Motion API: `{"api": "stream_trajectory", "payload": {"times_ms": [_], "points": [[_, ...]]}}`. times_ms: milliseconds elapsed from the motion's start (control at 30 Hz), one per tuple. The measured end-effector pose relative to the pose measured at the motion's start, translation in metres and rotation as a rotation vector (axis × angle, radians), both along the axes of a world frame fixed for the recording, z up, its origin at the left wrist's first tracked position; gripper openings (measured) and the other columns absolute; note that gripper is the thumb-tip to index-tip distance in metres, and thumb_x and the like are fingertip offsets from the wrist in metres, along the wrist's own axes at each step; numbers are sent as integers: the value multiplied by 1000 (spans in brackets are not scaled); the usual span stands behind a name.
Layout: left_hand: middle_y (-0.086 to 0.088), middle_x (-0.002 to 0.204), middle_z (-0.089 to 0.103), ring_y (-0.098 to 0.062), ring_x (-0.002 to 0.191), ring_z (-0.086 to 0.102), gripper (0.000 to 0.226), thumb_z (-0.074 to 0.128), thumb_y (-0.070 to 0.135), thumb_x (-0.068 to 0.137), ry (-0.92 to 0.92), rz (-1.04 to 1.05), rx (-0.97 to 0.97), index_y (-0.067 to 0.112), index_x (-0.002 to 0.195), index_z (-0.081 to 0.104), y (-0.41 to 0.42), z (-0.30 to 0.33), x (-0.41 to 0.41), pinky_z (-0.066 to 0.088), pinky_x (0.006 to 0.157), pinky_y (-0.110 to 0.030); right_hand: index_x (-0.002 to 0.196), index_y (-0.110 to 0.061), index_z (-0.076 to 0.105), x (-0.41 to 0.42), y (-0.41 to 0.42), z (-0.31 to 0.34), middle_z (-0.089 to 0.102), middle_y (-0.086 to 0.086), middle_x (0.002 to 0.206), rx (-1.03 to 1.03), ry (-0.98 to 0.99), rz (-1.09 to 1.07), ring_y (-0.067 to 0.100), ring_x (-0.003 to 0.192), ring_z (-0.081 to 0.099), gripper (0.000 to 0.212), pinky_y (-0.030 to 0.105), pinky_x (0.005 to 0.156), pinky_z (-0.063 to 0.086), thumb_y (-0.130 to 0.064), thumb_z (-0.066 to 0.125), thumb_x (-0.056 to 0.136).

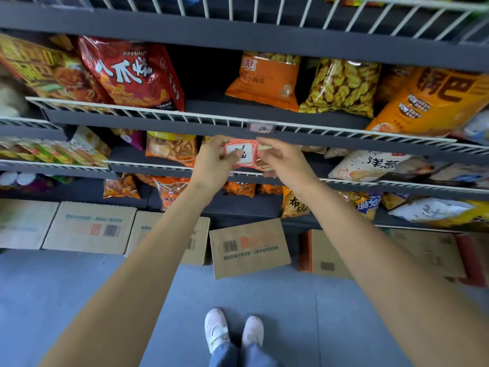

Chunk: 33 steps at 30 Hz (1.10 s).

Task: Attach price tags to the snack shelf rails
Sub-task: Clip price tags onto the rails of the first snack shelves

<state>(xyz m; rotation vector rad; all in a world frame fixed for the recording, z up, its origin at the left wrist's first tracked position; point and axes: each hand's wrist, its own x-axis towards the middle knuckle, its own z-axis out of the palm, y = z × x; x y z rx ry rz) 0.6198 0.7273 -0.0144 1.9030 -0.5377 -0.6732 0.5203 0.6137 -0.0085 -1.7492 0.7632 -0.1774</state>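
Observation:
A small stack of red-bordered white price tags (244,152) is held in front of the shelves, just below the middle rail. My left hand (214,161) grips the stack, with the thumb lying across the top tag. My right hand (280,160) pinches the stack's right edge with curled fingers. On the white wire rail (158,113) above the hands hangs a clear tag holder (260,127) with a handwritten tag in it. Further tags behind the top one are mostly hidden.
Snack bags fill several grey shelves: a red bag (132,72) upper left, orange bags (264,78) and a yellow crisp bag (341,86) to the right. Cardboard boxes (248,247) line the floor under the shelves. My white shoes (232,329) stand on grey tiles.

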Motion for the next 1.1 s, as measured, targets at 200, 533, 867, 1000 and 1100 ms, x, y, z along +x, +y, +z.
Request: {"api": "stream_trajectory", "payload": {"times_ms": [200, 533, 867, 1000, 1100], "points": [[-6, 108, 67, -19, 102, 63, 27, 62, 18, 88, -29, -62, 31, 11, 114, 57, -19, 4, -12, 51, 93, -43, 109, -10, 68, -7, -13, 5, 68, 5, 101, 15, -100, -67, 16, 93, 65, 22, 27, 80, 56, -7, 54, 93], [-9, 102, 67, -22, 94, 63, 26, 63, 21, 88, -53, 114, 73, 9, 110, 57, -76, -3, -52, 52, 87, -39, 100, -7, 71, -29, -74, 2, 69, 4, 88, -77, -96, 9, 17, 83, 67, 17, 26, 76, 55, -3, 63, 85], [-6, 104, 70, -15, 96, 66, 24, 61, 17, 89, -16, 150, -8, 9, 111, 58, -97, 19, -99, 54, 88, -38, 85, -13, 71, -80, -115, 37, 70, 3, 80, 149, -104, 14, 4, 68, 67, 9, 16, 62, 53, -5, 68, 82], [-7, 105, 69, -16, 95, 66, 26, 61, 18, 89, -55, 126, 46, 7, 113, 57, -97, 30, -116, 55, 87, -39, 94, -7, 69, -102, -115, 48, 69, 1, 81, 185, -89, -8, 1, 65, 67, 14, 13, 61, 52, 0, 60, 87], [-4, 104, 67, -15, 93, 65, 26, 60, 16, 89, -54, 114, 32, 7, 113, 57, -100, 39, -130, 55, 83, -31, 87, -10, 69, -118, -112, 49, 68, 0, 77, 138, -83, -106, 2, 62, 64, 9, 13, 61, 52, -3, 64, 85]]}}
